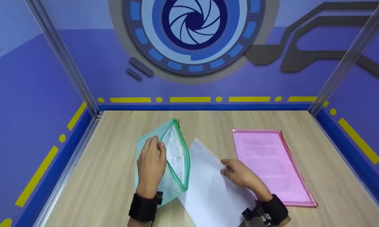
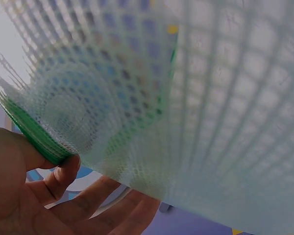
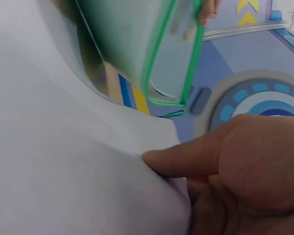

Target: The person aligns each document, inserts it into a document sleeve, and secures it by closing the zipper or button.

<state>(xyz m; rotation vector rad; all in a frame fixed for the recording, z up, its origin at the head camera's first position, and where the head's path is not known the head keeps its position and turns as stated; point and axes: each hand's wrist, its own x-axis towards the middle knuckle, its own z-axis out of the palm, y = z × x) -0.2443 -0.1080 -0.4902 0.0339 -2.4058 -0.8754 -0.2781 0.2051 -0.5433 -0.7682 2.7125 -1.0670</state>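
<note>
My left hand (image 1: 151, 162) pinches the zip edge of a green mesh zipper pouch (image 1: 166, 193), which is tilted with its mouth gaping toward the right. Printed paper (image 1: 175, 154) shows inside that mouth. In the left wrist view, the thumb and index finger grip the green zip band (image 2: 36, 132). A white sheet of paper (image 1: 208, 183) slants beside the pouch, its left edge close to the pouch's lower corner. My right hand (image 1: 239, 173) pinches the sheet's right edge between thumb and fingers; the right wrist view shows the paper (image 3: 78, 166) bending there.
A pink zipper pouch (image 1: 265, 164) with a printed page inside lies flat on the wooden table (image 1: 98, 176) at the right. Purple panels (image 1: 91, 63) with metal corner posts (image 1: 63, 56) stand around the back and sides.
</note>
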